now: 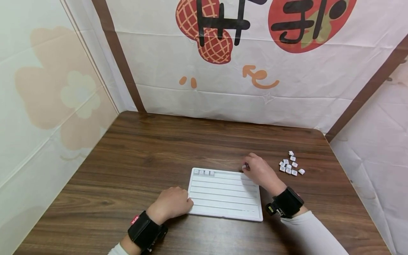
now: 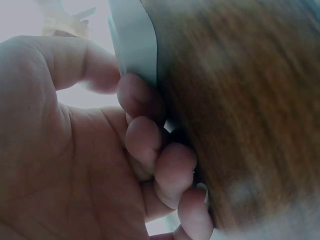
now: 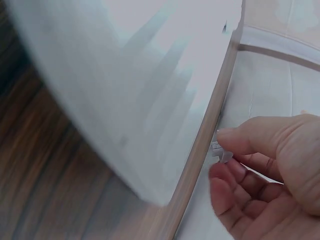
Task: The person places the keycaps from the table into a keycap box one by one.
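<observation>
A white ridged tray (image 1: pixel 227 194) lies on the wooden table, with several small white keycaps (image 1: pixel 204 173) in a row at its top left corner. My left hand (image 1: pixel 171 202) grips the tray's left edge; in the left wrist view the thumb and index finger pinch its rim (image 2: pixel 135 45), the other fingers curled below. Above the tray's top right part, my right hand (image 1: pixel 259 170) holds one white keycap (image 3: pixel 220 151) between thumb and fingertips. The right wrist view shows the keycap's hollow underside, apart from the tray.
A loose group of several white keycaps (image 1: pixel 288 168) lies on the table to the right of my right hand. Beyond the table's far edge (image 1: pixel 223 121) hangs a white printed cloth (image 1: pixel 153 63). Another cloth wall (image 1: pixel 47 106) stands along the left side.
</observation>
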Demonstrator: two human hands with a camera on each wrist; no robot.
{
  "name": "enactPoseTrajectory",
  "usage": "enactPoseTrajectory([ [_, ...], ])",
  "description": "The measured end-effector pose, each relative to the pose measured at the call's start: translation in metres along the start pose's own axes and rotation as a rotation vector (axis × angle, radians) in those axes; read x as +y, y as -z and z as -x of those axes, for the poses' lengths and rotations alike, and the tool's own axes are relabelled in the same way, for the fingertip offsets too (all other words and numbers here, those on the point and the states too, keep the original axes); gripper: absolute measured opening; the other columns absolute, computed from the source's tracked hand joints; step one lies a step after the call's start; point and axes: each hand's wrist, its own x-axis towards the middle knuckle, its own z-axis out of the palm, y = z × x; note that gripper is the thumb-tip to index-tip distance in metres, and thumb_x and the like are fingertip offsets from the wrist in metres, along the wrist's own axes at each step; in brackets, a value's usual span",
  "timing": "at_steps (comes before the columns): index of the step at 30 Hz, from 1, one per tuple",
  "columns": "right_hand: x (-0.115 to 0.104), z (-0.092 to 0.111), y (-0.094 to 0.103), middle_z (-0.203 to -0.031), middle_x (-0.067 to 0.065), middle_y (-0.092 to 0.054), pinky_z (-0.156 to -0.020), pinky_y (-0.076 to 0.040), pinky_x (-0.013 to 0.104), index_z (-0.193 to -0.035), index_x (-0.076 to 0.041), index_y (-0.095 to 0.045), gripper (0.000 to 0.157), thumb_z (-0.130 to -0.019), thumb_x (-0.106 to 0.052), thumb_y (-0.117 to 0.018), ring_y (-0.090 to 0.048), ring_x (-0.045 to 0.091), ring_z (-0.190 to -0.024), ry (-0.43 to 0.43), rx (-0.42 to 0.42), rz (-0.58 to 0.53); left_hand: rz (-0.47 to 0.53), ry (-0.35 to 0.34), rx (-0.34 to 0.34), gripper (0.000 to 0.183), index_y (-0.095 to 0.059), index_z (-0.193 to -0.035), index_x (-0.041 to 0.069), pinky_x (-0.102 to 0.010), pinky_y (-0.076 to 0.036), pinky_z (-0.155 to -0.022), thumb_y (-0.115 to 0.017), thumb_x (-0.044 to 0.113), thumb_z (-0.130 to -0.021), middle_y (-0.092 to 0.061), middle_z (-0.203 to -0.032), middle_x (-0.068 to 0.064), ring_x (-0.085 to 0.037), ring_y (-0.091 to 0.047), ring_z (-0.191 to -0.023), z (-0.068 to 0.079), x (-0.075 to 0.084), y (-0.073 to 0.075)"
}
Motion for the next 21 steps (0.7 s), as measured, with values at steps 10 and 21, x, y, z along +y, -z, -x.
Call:
enactPoseTrajectory([
  [10,-0.023,-0.01,-0.013,-0.098,0.005,-0.06,-0.068,-0.049,0.03,-0.107,-0.004,-0.072,0.016,-0.091,-0.004,-0.067,-0.057,0.015,-0.081,0.041,-0.036,-0.029,-0.01,-0.001,0.008,0.028,-0.054,-0.061,0.011,-0.041,-0.04,-0.055,-0.054,0.019,-0.088,-0.051,-0.066,-0.003,-0.021,-0.046,-0.062,0.0,-0.001,-0.001],
  [21,-0.046,-0.016,-0.023,-0.095,0.003,-0.06,-0.067,-0.048,0.029,-0.106,-0.006,-0.072,0.016,-0.091,-0.004,-0.067,-0.055,0.012,-0.079,0.054,-0.073,-0.019,-0.012,-0.011,0.016,0.031,-0.051,-0.058,0.013,-0.039,-0.038,-0.054,-0.053,0.02,-0.088,-0.048,-0.063,-0.002,-0.019,-0.044,-0.06,-0.001,-0.003,-0.003],
])
